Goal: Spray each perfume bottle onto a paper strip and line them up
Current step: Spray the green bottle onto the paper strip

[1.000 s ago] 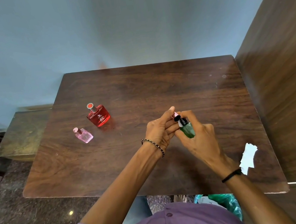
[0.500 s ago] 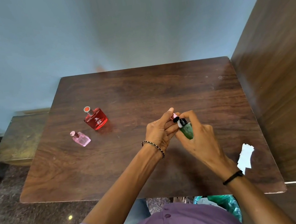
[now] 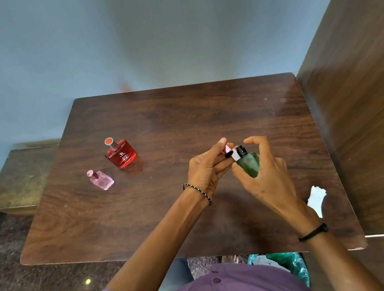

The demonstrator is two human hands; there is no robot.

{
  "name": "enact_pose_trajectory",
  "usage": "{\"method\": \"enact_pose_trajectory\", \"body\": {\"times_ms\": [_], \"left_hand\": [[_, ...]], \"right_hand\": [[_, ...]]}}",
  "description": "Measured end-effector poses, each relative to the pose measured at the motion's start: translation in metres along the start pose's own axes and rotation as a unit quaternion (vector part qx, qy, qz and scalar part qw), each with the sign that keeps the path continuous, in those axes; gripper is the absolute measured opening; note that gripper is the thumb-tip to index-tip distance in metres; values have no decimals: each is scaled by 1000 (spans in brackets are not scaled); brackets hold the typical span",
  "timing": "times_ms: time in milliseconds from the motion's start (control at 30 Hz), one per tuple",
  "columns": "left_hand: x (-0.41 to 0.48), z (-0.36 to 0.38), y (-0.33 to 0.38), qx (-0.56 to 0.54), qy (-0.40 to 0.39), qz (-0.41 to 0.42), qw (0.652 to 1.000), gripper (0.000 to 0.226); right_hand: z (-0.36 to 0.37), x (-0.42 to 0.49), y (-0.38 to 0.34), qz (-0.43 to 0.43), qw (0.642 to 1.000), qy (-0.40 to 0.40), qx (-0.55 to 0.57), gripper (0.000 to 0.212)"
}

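Note:
My right hand (image 3: 263, 174) grips a small dark green perfume bottle (image 3: 249, 163) with a black spray top, held above the middle of the wooden table (image 3: 182, 119); its forefinger is lifted clear above the nozzle. My left hand (image 3: 208, 168) pinches a small paper strip (image 3: 234, 154) right in front of the nozzle, together with a small pink and black piece I cannot identify. A red square bottle (image 3: 121, 154) and a smaller pink bottle (image 3: 101, 180) stand on the table's left part.
A torn white piece of paper (image 3: 316, 199) lies near the table's right front corner. A wooden panel (image 3: 367, 106) rises along the right edge. A low bench (image 3: 19, 178) stands to the left. A green bag (image 3: 288, 265) lies under the table's front edge.
My right forefinger has lifted off the green bottle's spray top. The hands stay close together over the table; the view has shifted slightly.

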State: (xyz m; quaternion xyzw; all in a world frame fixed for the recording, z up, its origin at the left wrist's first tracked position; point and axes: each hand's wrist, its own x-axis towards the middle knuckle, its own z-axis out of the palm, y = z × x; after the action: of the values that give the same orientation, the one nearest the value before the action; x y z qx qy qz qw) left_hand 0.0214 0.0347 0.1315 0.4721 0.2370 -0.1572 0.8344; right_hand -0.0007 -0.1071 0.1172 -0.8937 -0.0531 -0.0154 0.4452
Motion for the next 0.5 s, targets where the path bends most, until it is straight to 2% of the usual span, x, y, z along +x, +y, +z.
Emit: {"method": "enact_pose_trajectory", "body": {"times_ms": [267,500], "left_hand": [[-4,-6,6,-47,-50,-11,998,40],[-5,-7,9,-52,-54,-16,997,42]], "right_hand": [[6,-5,2,19,999,-14,-47,51],[3,-5,-2,30,998,-9,-63,56]]}}
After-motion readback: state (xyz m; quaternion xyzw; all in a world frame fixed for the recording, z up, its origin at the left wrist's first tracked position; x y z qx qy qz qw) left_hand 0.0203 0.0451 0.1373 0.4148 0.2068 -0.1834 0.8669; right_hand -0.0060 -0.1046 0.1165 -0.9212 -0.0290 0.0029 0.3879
